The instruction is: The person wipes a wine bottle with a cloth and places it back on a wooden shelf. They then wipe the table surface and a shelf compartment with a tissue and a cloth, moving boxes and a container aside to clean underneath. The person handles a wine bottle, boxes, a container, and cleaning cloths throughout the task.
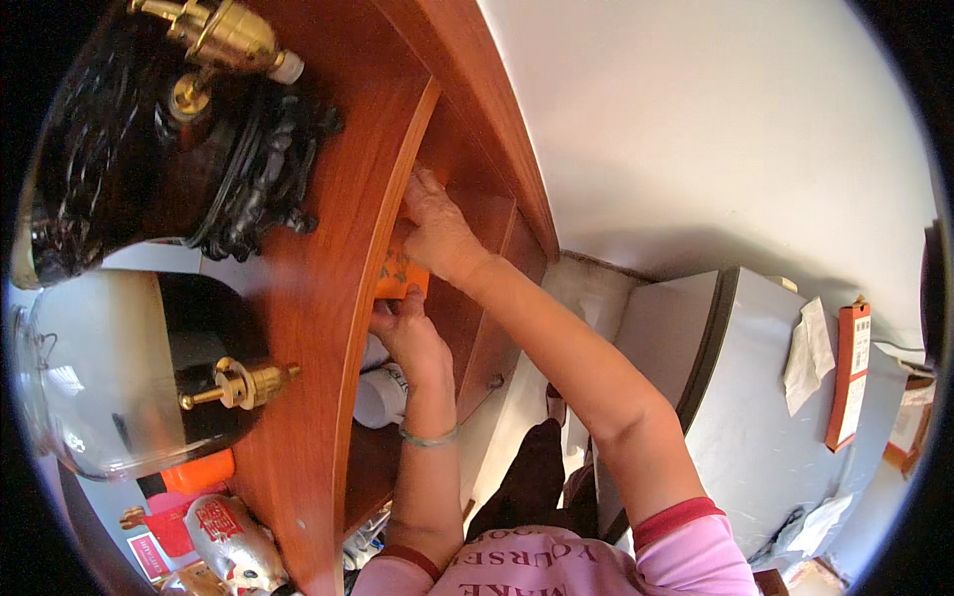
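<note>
Inside an open shelf of a reddish-brown wooden cabinet point(320, 298), an orange box point(401, 277) with a dark leafy pattern lies partly under my hands. My left hand point(410, 335), below a pale green bangle point(430, 437), grips the box's near end, thumb on the front and fingers out of sight. At the far end of the box is my right hand point(440, 231), its fingers reaching deeper into the shelf. The shelf's edge and shadow hide what those fingertips touch. A white cylindrical container point(380, 395) with writing lies beside my left wrist.
Two glass jars with brass taps stand on the cabinet top, one with dark contents point(112, 149), one mostly see-through point(112, 402). Near them is a silver ornament point(231, 540). A pale appliance-like cabinet point(760, 357) at right carries a red-and-white box point(850, 372) and a cloth point(809, 357).
</note>
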`<state>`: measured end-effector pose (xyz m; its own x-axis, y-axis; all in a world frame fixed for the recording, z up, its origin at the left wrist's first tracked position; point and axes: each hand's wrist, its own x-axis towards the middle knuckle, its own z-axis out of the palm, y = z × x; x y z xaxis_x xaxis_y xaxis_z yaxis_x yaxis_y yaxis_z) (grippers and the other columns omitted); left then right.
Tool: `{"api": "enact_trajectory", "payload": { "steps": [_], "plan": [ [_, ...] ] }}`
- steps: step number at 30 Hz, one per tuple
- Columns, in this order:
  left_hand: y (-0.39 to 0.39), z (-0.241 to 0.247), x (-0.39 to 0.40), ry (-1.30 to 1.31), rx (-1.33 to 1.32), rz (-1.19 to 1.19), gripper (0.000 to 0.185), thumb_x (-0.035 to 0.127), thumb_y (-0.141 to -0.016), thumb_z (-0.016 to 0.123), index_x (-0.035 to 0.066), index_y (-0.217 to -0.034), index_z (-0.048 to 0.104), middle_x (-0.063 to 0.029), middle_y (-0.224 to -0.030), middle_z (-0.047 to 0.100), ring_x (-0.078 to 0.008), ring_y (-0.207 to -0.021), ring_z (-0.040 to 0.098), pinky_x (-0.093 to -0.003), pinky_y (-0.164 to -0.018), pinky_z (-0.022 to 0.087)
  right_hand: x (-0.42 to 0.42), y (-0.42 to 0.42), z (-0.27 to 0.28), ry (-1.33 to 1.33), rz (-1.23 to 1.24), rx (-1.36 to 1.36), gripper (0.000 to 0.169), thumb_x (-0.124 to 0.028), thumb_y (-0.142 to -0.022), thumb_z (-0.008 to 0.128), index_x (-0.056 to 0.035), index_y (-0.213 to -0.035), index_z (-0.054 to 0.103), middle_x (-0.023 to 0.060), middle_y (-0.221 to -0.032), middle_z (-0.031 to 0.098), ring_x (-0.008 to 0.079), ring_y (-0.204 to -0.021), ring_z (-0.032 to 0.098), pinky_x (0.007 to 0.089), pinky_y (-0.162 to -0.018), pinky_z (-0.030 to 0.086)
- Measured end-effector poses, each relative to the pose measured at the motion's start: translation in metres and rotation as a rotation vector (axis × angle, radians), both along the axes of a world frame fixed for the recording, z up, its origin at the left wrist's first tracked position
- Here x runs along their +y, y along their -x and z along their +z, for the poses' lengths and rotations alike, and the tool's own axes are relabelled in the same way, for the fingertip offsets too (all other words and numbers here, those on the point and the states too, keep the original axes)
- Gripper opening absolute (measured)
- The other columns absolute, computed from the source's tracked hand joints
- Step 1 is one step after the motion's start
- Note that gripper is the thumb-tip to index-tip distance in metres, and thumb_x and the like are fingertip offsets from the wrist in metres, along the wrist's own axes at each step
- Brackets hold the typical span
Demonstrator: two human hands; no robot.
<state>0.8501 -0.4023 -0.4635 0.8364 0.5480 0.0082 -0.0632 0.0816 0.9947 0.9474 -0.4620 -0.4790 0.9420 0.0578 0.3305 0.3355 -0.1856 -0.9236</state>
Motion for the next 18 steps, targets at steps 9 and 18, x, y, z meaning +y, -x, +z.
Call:
{"api": "enact_trajectory", "payload": {
  "steps": [9, 18],
  "plan": [
    [0.043, -0.029, 0.003, -0.267, 0.06, 0.07, 0.064, -0.005, -0.084, 0.054, 0.006, -0.14, 0.025, -0.0171, -0.146, 0.031, -0.0271, -0.132, 0.034, -0.0415, -0.112, 0.027, 0.002, 0.076, -0.055, -0.045, -0.201, 0.088, 0.036, 0.002, -0.082, 0.056, -0.0022, -0.117, 0.052, 0.0226, -0.107, 0.053, 0.0419, -0.101, 0.057, 0.0412, -0.086, 0.05],
    [0.18, 0.001, 0.018, -0.718, -0.317, -0.403, 0.054, 0.005, -0.089, 0.059, 0.002, -0.132, 0.027, -0.0234, -0.142, 0.033, -0.0333, -0.133, 0.034, -0.0498, -0.114, 0.022, 0.032, 0.182, -0.05, -0.094, 0.497, -0.028, 0.075, -0.009, -0.067, 0.071, -0.0036, -0.137, 0.045, 0.0198, -0.139, 0.045, 0.0405, -0.13, 0.041, 0.0455, -0.111, 0.033]
  ]
}}
